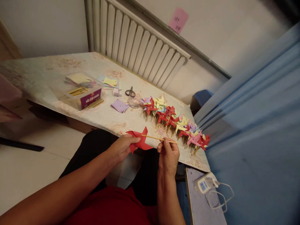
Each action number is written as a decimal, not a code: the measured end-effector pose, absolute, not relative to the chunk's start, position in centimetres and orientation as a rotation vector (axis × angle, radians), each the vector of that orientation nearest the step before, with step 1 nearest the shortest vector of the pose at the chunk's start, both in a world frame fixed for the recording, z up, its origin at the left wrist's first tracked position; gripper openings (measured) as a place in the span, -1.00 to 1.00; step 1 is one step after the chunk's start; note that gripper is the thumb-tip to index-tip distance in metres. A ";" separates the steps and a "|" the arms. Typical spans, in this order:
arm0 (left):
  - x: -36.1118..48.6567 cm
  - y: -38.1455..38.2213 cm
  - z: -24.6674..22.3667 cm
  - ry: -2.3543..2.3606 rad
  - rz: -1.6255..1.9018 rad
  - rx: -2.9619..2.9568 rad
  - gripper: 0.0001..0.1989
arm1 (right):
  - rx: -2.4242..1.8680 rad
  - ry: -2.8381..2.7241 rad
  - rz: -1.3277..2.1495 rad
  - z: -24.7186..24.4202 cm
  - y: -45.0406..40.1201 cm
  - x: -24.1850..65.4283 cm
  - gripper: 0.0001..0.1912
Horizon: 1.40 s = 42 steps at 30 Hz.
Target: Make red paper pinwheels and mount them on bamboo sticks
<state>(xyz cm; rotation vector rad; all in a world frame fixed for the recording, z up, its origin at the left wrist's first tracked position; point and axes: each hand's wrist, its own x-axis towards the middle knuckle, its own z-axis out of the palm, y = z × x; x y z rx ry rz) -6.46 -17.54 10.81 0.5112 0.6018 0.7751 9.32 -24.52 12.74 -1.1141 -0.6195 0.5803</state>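
Note:
My left hand grips a red paper pinwheel by one side, above my lap near the table's front edge. A thin wooden stick runs from the middle of the pinwheel to the right. My right hand is closed round the other end of that stick, its tip poking out past the fingers. Beyond the hands, several finished pinwheels in red, yellow, pink and purple stand in rows on the table.
A clear box with paper and sticks sits at the left. Purple paper squares, scissors, a small clear dish and a yellow-topped paper stack lie nearby. A white plug adapter is at the lower right.

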 end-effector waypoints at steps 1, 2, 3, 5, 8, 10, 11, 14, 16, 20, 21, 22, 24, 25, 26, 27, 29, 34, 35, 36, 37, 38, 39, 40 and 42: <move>-6.5 -17.6 10.8 0.604 0.777 0.505 -0.87 | -1.112 -0.617 0.583 12.7 -24.5 9.3 -0.65; -6.5 -17.6 10.8 0.599 0.779 0.500 -0.88 | -1.108 -0.611 0.588 12.7 -24.6 9.3 -0.65; -6.6 -17.6 10.7 0.586 0.778 0.499 -0.89 | -1.102 -0.603 0.594 12.7 -24.6 9.2 -0.66; -6.6 -17.6 10.7 0.555 0.774 0.507 -0.90 | -1.084 -0.585 0.612 12.6 -24.7 9.2 -0.66; -6.8 -17.7 10.9 0.547 0.771 0.529 -0.92 | -1.055 -0.566 0.633 12.6 -24.8 9.2 -0.67; -6.8 -17.9 11.2 0.567 0.766 0.535 -0.91 | -1.045 -0.565 0.640 12.6 -24.9 9.2 -0.67; -6.9 -18.0 11.3 0.581 0.768 0.534 -0.90 | -1.042 -0.563 0.640 12.7 -24.9 9.2 -0.68; -6.9 -18.0 11.5 0.609 0.772 0.535 -0.87 | -1.035 -0.552 0.636 12.8 -25.0 9.1 -0.68; -6.9 -18.0 11.4 0.614 0.762 0.543 -0.87 | -1.032 -0.552 0.637 12.9 -25.0 9.0 -0.68; -7.0 -17.8 11.1 0.605 0.752 0.554 -0.86 | -1.036 -0.577 0.636 12.9 -25.2 9.0 -0.69; -7.0 -17.7 11.1 0.610 0.758 0.549 -0.86 | -1.038 -0.584 0.632 12.9 -25.3 9.1 -0.69; -7.1 -17.7 11.2 0.619 0.768 0.542 -0.87 | -1.038 -0.593 0.629 12.9 -25.4 9.2 -0.70; -7.3 -17.6 11.6 0.636 0.782 0.529 -0.89 | -1.029 -0.613 0.624 13.0 -25.7 9.3 -0.70; -7.4 -17.6 11.9 0.640 0.789 0.526 -0.91 | -1.021 -0.623 0.622 13.1 -25.8 9.3 -0.71; -7.5 -17.5 12.2 0.642 0.789 0.525 -0.92 | -1.013 -0.631 0.617 13.3 -26.0 9.3 -0.71; -7.6 -17.5 12.5 0.641 0.783 0.527 -0.94 | -1.006 -0.636 0.611 13.5 -26.1 9.2 -0.71; -7.8 -17.4 12.9 0.628 0.788 0.527 -0.94 | -0.994 -0.629 0.588 14.1 -26.5 9.0 -0.72; -8.0 -17.1 13.0 0.534 0.831 0.528 -0.91 | -0.958 -0.606 0.554 15.6 -27.2 8.5 -0.71; -8.0 -17.1 13.0 0.512 0.829 0.534 -0.91 | -0.955 -0.614 0.550 15.8 -27.3 8.5 -0.71; -8.1 -17.0 13.0 0.491 0.828 0.541 -0.89 | -0.950 -0.624 0.545 16.0 -27.5 8.5 -0.72; -8.1 -17.0 13.0 0.473 0.826 0.549 -0.88 | -0.944 -0.632 0.541 16.2 -27.7 8.6 -0.73; -8.2 -16.9 13.0 0.458 0.825 0.555 -0.88 | -0.935 -0.636 0.540 16.4 -27.8 8.7 -0.74; -8.2 -16.9 13.0 0.447 0.827 0.560 -0.88 | -0.927 -0.636 0.540 16.5 -28.0 8.8 -0.75; -8.3 -16.9 13.1 0.437 0.831 0.563 -0.88 | -0.921 -0.634 0.539 16.6 -28.1 8.9 -0.76; -8.3 -17.0 13.2 0.411 0.841 0.566 -0.88 | -0.919 -0.629 0.528 16.8 -28.3 9.1 -0.76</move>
